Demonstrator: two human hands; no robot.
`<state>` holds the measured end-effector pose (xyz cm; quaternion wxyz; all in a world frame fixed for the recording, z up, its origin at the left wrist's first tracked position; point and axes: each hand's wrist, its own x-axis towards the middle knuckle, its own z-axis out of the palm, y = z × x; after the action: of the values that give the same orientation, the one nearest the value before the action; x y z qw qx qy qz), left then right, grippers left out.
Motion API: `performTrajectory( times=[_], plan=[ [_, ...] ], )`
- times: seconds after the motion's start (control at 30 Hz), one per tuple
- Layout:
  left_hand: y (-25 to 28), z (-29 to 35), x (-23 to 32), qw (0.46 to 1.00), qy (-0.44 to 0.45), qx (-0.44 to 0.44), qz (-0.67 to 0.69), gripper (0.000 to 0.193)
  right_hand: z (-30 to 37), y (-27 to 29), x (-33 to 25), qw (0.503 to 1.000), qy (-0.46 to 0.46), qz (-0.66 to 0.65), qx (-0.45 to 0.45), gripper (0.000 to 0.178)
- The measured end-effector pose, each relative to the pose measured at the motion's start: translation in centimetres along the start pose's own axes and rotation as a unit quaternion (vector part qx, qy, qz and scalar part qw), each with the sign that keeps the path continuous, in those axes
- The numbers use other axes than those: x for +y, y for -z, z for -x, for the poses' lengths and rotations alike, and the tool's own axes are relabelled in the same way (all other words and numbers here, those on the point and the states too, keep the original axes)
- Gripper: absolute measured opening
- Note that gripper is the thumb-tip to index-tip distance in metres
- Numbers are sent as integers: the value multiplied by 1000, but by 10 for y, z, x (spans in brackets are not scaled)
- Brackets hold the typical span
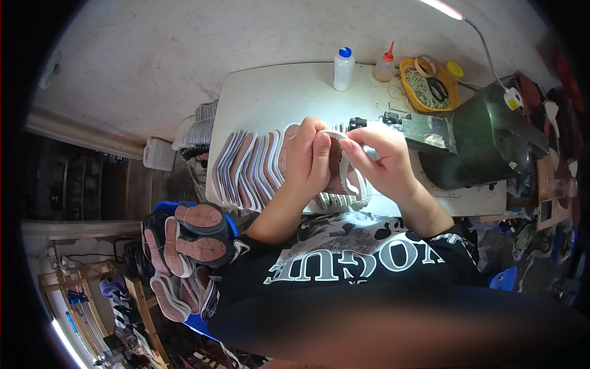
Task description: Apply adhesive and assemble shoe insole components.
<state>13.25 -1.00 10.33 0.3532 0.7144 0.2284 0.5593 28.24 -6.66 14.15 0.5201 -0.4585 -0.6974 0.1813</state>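
Observation:
Over the front of the table, my left hand (311, 154) and my right hand (386, 157) are both closed on one shoe sole (335, 171). It has a pinkish-brown face and a white edge, and its upper end is pinched between my thumbs and fingers. The lower part of this sole hangs down between my wrists. Part of it is hidden by my fingers. A long row of similar soles (246, 169) leans on edge on the table, left of my left hand. Beneath my hands, several more white-edged soles (344, 200) lie at the table's front edge.
A green machine (485, 138) stands on the right of the white table (270, 83). Behind are a blue-capped bottle (344, 71), a red-tipped bottle (384, 67) and a yellow basket (456, 97) with cords. A blue crate (232, 225) of soles sits at my left.

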Motion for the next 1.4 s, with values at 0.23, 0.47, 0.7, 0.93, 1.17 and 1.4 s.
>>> performTrajectory(
  times=[0.23,0.47,0.7,0.93,1.17,1.4],
  plan=[
    [0,6,-4,973,201,-75,89,23,17,-13,28,953,-137,-258,84,14],
    [-21,9,-59,922,329,-32,200,21,99,-39,53,873,-307,-359,-119,33],
    [-36,16,-64,879,400,-163,205,28,118,-22,57,857,-322,-400,40,28],
    [-51,7,-61,867,429,-202,150,26,122,-5,58,849,-319,-417,62,28],
    [-51,-6,-59,847,459,-231,136,29,120,9,66,836,-335,-431,55,28],
    [-59,-50,-66,853,442,-274,31,30,95,14,90,829,-354,-419,112,26]
  ],
)
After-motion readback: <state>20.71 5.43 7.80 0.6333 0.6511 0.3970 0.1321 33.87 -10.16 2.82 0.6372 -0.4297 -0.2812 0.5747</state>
